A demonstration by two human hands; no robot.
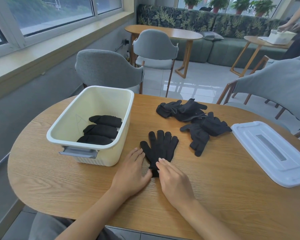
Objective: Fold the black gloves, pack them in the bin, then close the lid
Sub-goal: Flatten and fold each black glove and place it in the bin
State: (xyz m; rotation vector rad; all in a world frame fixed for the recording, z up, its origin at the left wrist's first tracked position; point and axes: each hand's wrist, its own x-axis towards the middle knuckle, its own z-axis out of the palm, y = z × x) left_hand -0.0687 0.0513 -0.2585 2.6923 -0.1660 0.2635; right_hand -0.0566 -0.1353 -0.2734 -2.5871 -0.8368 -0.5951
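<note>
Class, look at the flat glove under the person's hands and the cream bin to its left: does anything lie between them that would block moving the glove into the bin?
Nothing visible does. Only bare table separates the flat glove from the bin, whose top is open. The lid lies far right, and the unfolded pile sits behind, off that path.
</note>
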